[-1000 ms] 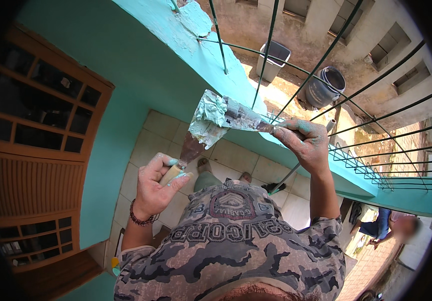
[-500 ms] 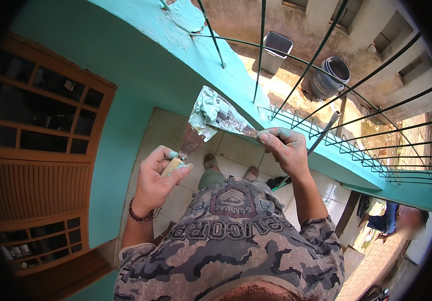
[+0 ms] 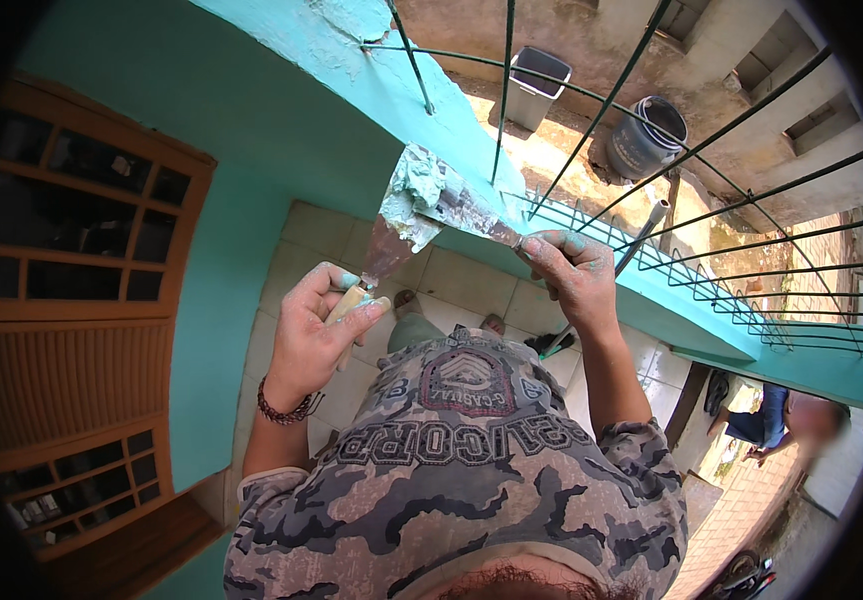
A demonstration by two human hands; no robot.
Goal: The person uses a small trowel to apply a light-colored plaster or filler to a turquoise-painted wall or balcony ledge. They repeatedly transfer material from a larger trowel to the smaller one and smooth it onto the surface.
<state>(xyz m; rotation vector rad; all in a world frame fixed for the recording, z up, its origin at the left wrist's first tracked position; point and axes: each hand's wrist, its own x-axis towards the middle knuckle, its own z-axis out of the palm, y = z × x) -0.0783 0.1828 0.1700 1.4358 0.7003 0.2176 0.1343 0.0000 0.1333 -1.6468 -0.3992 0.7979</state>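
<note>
My left hand [image 3: 316, 325] is closed round the pale wooden handle of a putty knife [image 3: 386, 250], its blade tilted up and away from me. Thick turquoise putty [image 3: 416, 187] is heaped on that blade. A second putty knife [image 3: 476, 215], smeared and narrower, is pinched at its near end by my right hand [image 3: 571, 272]. Its blade meets the heap from the right, and the putty hides where the two blades touch. Flecks of turquoise cover the fingers of both hands.
Beyond the knives runs a turquoise ledge [image 3: 451, 110] with flaking paint, carrying dark green metal bars [image 3: 606, 105]. A grey pole [image 3: 641, 235] leans at the right. Outside stand a grey bin [image 3: 538, 88] and a dark bucket [image 3: 648, 138]. Another person [image 3: 773, 418] is at the lower right.
Both hands and knives have shifted only slightly, with the blades still together at the putty. The surroundings have moved a little leftward in view.
</note>
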